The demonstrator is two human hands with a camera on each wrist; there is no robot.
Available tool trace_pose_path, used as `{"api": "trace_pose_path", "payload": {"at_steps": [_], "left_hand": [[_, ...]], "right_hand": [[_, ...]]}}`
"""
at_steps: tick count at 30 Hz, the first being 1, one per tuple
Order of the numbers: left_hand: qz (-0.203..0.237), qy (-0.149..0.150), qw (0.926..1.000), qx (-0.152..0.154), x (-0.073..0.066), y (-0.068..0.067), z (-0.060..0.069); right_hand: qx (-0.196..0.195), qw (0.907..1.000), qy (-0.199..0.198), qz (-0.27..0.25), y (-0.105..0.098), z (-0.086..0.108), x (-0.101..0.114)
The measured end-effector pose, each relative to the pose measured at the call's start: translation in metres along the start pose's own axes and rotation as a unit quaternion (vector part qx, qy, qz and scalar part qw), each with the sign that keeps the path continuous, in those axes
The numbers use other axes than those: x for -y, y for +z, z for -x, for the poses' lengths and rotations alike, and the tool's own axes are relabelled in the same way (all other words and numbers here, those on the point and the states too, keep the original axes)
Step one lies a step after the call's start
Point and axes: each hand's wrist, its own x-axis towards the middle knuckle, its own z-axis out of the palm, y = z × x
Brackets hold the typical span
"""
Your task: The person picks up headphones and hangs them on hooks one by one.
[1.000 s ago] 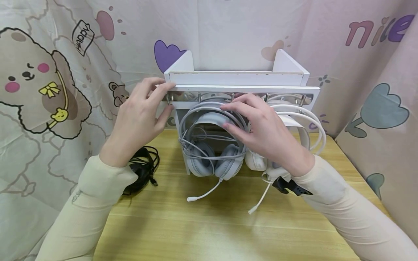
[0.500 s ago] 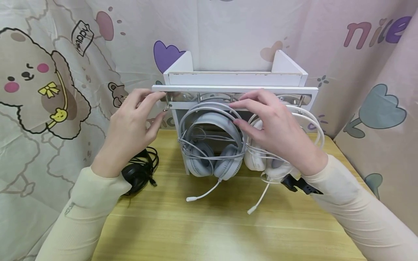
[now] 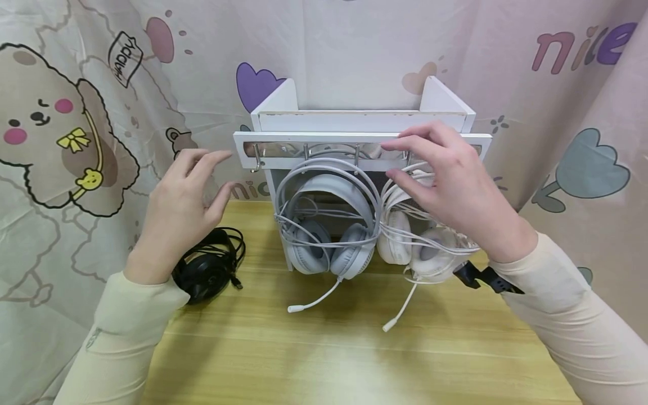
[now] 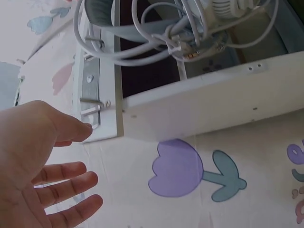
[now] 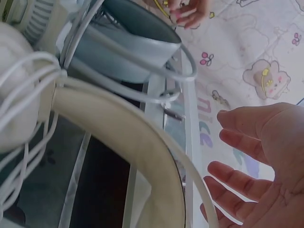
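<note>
Two headsets hang from the metal hooks of a white rack, whose rail (image 3: 319, 136) runs across the front. The grey headset (image 3: 331, 184), cable wound round it, hangs left of the white headset (image 3: 396, 239). Both have a boom microphone pointing down. My left hand (image 3: 177, 208) hovers empty beyond the rail's left end, fingers apart, near the bare end hook (image 3: 257, 157). Bent but loose, the fingers of my right hand (image 3: 450, 177) are before the rail's right part, hiding some of the white headset's headband. In the right wrist view that hand (image 5: 261, 166) holds nothing.
A black headset (image 3: 205, 275) with a bundled black cable lies on the wooden table (image 3: 324, 360), left of the rack and partly behind my left forearm. Printed curtains (image 3: 359, 50) enclose the back and sides. The rack's raised side panels (image 3: 448, 104) stand behind the rail.
My left hand has come off the rack's left end and moved left and down. My right hand has moved right, from the grey headset's headband to before the white one. Both headsets still hang.
</note>
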Motion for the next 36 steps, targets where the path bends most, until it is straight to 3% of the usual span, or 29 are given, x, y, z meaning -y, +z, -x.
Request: {"api": "trace_pose_path", "payload": {"at_steps": [7,13,21,28,36], "left_hand": [[-0.006,-0.031,0.9995,0.002,0.018,-0.001,0.006],[-0.012,-0.067,0.9970,0.036,0.034,0.000,0.010],[-0.035,-0.110,0.9899,0.083,0.067,0.004,0.018],[-0.039,-0.147,0.9723,0.177,0.099,0.008,0.025],[-0.041,-0.177,0.9505,0.252,0.137,0.008,0.035]], "right_hand": [[-0.009,0.9999,0.008,0.012,-0.006,0.002,-0.009],[-0.022,0.9994,0.013,0.022,-0.012,0.004,-0.018],[-0.027,0.9978,0.042,0.044,-0.024,0.006,-0.026],[-0.029,0.9964,0.063,0.049,-0.029,0.005,-0.031],[-0.023,0.9953,0.073,0.058,-0.032,0.003,-0.034]]}}
